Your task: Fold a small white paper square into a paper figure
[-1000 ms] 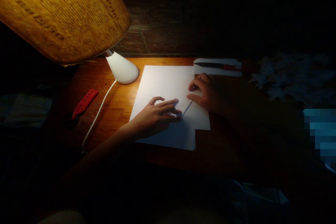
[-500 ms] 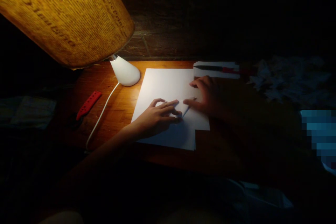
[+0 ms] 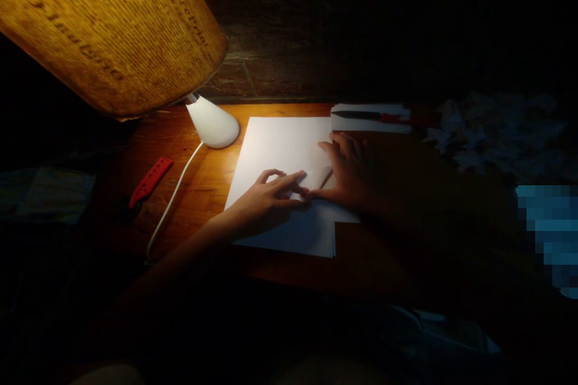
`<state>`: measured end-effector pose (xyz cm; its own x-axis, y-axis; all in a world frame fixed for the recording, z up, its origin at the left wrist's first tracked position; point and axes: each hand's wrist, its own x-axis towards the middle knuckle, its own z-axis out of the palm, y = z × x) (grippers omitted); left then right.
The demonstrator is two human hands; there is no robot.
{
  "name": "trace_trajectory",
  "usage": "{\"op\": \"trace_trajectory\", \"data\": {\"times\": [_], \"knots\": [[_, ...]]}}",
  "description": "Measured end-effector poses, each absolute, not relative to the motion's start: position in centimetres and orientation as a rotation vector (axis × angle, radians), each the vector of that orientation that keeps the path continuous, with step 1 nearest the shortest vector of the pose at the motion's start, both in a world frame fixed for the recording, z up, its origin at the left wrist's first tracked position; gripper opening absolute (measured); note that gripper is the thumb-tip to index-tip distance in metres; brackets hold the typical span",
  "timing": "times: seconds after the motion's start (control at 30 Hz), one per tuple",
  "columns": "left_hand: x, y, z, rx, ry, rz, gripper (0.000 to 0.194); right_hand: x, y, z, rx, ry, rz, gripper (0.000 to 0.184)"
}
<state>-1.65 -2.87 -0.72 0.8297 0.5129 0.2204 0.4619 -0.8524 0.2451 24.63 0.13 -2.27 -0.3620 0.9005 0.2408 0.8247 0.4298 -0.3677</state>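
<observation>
White paper sheets [image 3: 275,144] lie on a wooden table under the lamp. Over their lower middle, my left hand [image 3: 273,198] has its fingers stretched out and apart, fingertips resting on a small folded piece of paper [image 3: 320,173]. From the other side, my right hand [image 3: 350,171] reaches in with its thumb near my left fingertips. Its fingers are spread and arched over the paper. The hands cover much of the folded piece, so its full shape is hidden.
A lamp with a printed yellow shade [image 3: 135,30] and white base [image 3: 214,123] stands left, its white cord [image 3: 174,198] trailing forward. A red-handled tool [image 3: 151,181] lies beside it. Behind my right hand, a dark-bladed knife [image 3: 361,115] rests on stacked paper. Pale folded paper shapes [image 3: 501,132] are heaped right.
My right hand has shifted slightly left and its thumb has come down closer to my left fingertips. The left hand stays nearly in place.
</observation>
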Motion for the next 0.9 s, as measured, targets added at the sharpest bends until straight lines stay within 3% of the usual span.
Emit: {"op": "trace_trajectory", "data": {"times": [0.9], "knots": [[-1.1,-3.1,0.1,2.817,0.764,0.385,0.045,27.1,2.4,-2.3,-1.633,-2.06,0.267,0.064]]}}
